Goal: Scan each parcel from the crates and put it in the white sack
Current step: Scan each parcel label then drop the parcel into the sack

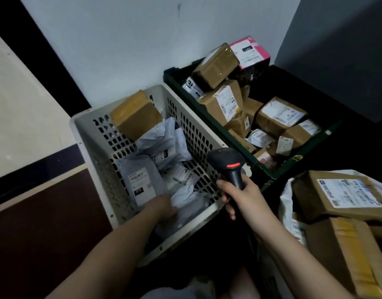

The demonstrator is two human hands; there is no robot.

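A beige perforated crate (95, 134) stands in front of me with several grey mailer bags and one brown box (135, 114) in it. My left hand (162, 207) reaches down into it and rests on the grey bags by a labelled grey parcel (141, 184); whether it grips one I cannot tell. My right hand (239, 198) is shut on a black barcode scanner (229, 162), held over the crate's right rim. A dark green crate (209, 117) at the right holds several brown boxes. The white sack (286, 199) at the lower right holds brown boxes.
A pale wall rises behind both crates. A pink and black box (251, 55) tops the pile in the green crate. Dark red floor lies at the left, with a dark skirting strip (35, 169) beyond it.
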